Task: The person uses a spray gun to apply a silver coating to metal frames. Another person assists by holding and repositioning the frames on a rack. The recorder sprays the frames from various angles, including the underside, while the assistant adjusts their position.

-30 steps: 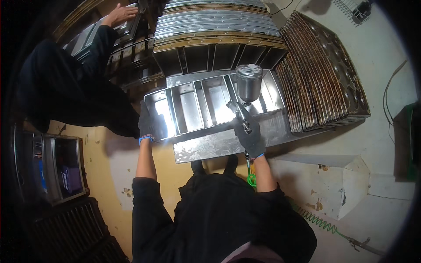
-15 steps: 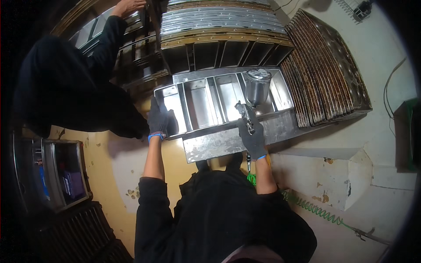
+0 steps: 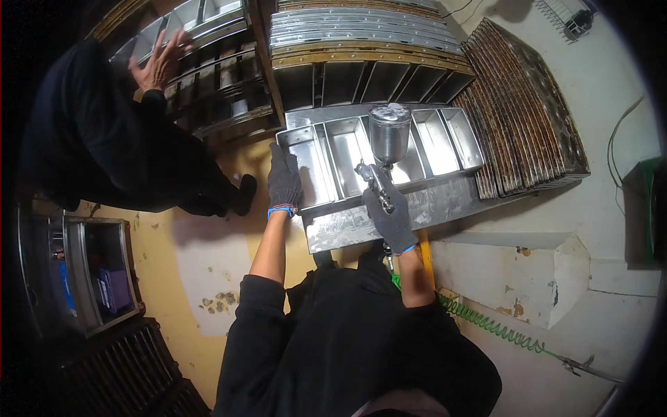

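Note:
My left hand (image 3: 284, 182), in a dark grey glove, grips the left end of a strapped set of shiny loaf pans (image 3: 353, 151). The set lies on a metal work surface (image 3: 351, 228), its open tops facing up. In my gloved right hand (image 3: 391, 221) is a spray gun (image 3: 390, 139) with an upright metal cup, held over the middle pans. The cup hides part of them. Below that hand a green coiled hose (image 3: 486, 325) runs off to the right. Whether spray is coming out I cannot tell.
Stacked loaf pan sets (image 3: 365, 42) stand behind the work surface. Dark, browned trays (image 3: 517, 115) lean in a row at the right. At left, a co-worker in dark clothes (image 3: 104, 139) holds a bare hand (image 3: 158, 62) near a rack (image 3: 226, 73) of pans.
The loaf pan set and my left hand have shifted right. My right hand with the spray gun has moved slightly left. The co-worker's hand has come down and left, fingers spread.

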### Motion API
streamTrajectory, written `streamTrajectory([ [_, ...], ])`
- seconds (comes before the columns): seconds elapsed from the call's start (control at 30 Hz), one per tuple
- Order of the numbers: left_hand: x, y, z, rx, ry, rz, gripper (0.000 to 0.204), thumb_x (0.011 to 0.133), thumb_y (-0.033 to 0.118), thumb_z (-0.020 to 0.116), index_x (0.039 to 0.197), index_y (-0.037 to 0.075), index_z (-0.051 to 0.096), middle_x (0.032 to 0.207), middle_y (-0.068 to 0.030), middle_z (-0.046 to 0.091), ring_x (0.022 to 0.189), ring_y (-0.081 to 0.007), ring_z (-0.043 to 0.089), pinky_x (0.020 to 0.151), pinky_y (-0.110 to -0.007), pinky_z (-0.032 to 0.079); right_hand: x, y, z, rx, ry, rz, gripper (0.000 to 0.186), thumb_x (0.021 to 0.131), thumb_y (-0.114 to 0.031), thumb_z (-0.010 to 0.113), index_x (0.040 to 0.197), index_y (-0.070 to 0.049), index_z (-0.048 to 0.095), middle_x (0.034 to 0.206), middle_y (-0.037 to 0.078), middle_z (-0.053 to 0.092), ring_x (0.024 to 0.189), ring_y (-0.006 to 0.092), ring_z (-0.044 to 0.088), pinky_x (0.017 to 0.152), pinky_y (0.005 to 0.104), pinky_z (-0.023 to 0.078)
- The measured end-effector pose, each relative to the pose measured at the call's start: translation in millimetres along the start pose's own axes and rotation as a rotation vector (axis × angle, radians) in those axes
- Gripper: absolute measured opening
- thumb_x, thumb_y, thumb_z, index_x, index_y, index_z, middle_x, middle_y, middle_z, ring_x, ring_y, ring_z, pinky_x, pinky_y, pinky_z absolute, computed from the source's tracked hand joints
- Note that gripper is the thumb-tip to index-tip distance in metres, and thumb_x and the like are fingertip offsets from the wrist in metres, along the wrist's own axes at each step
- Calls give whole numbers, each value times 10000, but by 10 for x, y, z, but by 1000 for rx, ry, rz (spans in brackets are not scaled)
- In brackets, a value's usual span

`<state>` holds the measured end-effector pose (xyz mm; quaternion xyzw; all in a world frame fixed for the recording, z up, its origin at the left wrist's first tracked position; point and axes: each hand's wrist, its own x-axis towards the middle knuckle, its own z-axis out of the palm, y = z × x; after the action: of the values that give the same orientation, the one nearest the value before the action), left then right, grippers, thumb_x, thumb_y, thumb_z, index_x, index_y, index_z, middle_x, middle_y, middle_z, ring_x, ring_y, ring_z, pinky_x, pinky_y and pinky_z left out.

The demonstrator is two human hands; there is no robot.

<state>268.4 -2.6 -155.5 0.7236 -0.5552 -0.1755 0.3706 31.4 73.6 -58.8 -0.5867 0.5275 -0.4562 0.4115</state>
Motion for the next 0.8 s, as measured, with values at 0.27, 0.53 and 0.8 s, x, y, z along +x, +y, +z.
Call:
streamTrajectory([
  [0.27,-16,31,40,-42,0,-64,575,1006,264,442,1504,21,293,1319,-272,555,1163,-414,577,991,-472,445,-114,-26,84,7,-11,37,483,959,-139,590,1424,-67,483,1258,99,664,1027,112,645,808,255,511],
  [0.53,-13,-132,55,160,0,114,743,860,8,510,1548,124,257,1519,-214,355,1254,-394,516,1003,-464,465,34,-230,663,4,-114,-201,497,929,-122,597,1414,-89,493,1205,164,667,1030,244,687,819,338,534],
  [0.8,-11,-321,129,342,98,290,775,835,32,523,1550,89,229,1588,-171,256,1225,-386,526,943,-449,508,-70,-273,694,5,-171,-8,477,928,-109,571,1400,-86,503,1181,211,654,964,349,690,775,404,544],
])
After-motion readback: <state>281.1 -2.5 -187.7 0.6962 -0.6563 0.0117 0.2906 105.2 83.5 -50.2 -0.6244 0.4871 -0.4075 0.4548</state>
